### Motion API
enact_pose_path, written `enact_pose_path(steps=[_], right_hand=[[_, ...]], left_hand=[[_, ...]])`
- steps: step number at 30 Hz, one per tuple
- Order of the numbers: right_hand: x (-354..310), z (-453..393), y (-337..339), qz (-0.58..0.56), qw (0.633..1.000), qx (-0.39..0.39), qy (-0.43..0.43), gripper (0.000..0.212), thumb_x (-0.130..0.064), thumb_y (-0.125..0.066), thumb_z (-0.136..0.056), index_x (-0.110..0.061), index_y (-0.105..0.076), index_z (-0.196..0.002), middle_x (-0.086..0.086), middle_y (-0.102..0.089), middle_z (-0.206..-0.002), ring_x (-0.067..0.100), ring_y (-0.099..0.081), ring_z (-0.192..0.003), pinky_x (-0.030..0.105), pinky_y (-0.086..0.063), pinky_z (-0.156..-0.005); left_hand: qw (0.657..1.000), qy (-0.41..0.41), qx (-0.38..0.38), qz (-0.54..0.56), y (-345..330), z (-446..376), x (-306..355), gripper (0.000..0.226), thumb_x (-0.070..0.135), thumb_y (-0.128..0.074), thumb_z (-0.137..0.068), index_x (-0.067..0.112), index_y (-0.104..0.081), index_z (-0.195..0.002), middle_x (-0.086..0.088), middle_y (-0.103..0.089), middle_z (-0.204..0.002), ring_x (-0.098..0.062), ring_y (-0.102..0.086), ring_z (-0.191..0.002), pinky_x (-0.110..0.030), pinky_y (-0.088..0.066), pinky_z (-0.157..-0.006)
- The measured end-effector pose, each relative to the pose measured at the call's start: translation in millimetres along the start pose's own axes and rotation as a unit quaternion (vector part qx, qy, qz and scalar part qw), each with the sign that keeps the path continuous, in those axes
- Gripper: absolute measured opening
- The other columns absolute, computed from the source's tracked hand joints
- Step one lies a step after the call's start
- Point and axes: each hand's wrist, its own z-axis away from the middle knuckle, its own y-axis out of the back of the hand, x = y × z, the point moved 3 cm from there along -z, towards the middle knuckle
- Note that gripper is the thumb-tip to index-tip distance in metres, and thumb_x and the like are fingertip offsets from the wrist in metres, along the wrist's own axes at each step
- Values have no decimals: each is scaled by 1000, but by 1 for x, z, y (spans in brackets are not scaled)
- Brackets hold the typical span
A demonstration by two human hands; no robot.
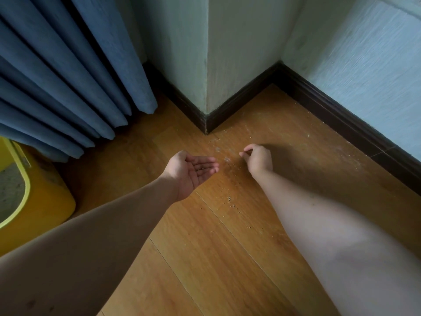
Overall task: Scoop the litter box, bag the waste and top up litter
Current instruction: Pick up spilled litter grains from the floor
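**Picking stray litter off the floor, hand to palm**

Left hand (193,171): palm up, fingers straight and together, cupped as a catch tray low over the wooden floor (205,258). A few dark grains sit in the palm. Holds nothing by grip.

Right hand (258,159): knuckles up, fingers curled, thumb and forefinger tips together at the left end. Looks like a pinch on grains, but too small to confirm anything is in the grip.

Spilled litter (227,179): thin scatter on the floor in the gap between the two hands. Its long axis runs from the skirting corner (206,126) back toward the person, thinning out nearer the camera. Densest patch lies just left of the right pinch, so the right hand is nearer; the left palm sits just across it.

Litter box (34,201): yellow, at the left edge under the blue curtain (68,76), well apart from both hands. Grey litter visible inside.

Judgement: likely a clean-up side step; next transfer goes pinch leftward to palm.
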Motion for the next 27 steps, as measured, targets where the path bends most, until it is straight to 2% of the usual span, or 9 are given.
enact_pose_path(steps=[6, 10, 14, 17, 20, 22, 24, 27], right_hand=[[0, -1, -1, -8, 1000, 4, -21, 15, -20, -60, -94, -13, -69, -103, 8, -70, -107, 25, -65, -99, 28, -48, -75], [-2, -2, -1, -10, 999, -10, -36, 16, -20, -58, -95, -12, -70, -101, 10, -70, -105, 26, -65, -98, 27, -45, -74], [-8, 2, -3, -8, 999, -15, -37, 21, -22, -52, -98, -11, -66, -109, 10, -68, -110, 27, -64, -100, 30, -49, -78], [-13, 5, -1, -93, 992, -37, -73, 30, -24, -48, -100, -10, -59, -124, 11, -63, -123, 27, -61, -110, 27, -46, -78], [-15, 6, 6, -262, 950, -67, -156, 36, -27, -46, -101, -12, -51, -133, 7, -56, -129, 26, -54, -118, 27, -44, -81], [-17, 4, 11, -335, 918, -82, -194, 39, -31, -47, -100, -14, -47, -135, 5, -54, -121, 23, -54, -113, 28, -44, -82], [-18, 2, 14, -416, 872, -101, -238, 40, -33, -51, -98, -13, -48, -132, 3, -53, -105, 20, -54, -96, 28, -46, -80], [-17, -1, 20, -543, 785, -116, -275, 25, -28, -54, -97, -11, -57, -115, 2, -46, -78, 12, -44, -64, 20, -42, -62]], left_hand=[[1000, -4, 2, 3, 7, 1, 3, 49, 11, -22, -93, -14, -63, -104, -29, -69, -98, -34, -69, -88, -36, -56, -87], [1000, -5, 8, 2, 11, 2, 2, 48, 10, -23, -92, -15, -63, -103, -30, -68, -98, -35, -69, -88, -35, -57, -83], [1000, -3, 12, 0, 11, 3, 1, 48, 10, -24, -92, -15, -64, -102, -29, -68, -96, -34, -69, -86, -35, -57, -83], [1000, -3, 13, 3, 8, 3, 1, 49, 11, -23, -93, -14, -64, -100, -29, -69, -94, -34, -70, -85, -35, -57, -81], [1000, -3, 10, -2, 2, 0, 1, 49, 12, -22, -94, -14, -63, -104, -29, -69, -97, -34, -70, -88, -35, -57, -82], [1000, -1, 5, -9, -3, -2, -1, 50, 12, -22, -94, -14, -63, -104, -30, -69, -98, -34, -70, -88, -35, -57, -81], [1000, -2, 3, -12, -9, -3, -2, 50, 12, -22, -94, -14, -64, -102, -29, -69, -97, -34, -70, -87, -35, -57, -82], [1000, -4, 2, -12, -19, -5, -2, 49, 13, -23, -96, -13, -64, -101, -29, -69, -98, -33, -70, -89, -34, -57, -83]])
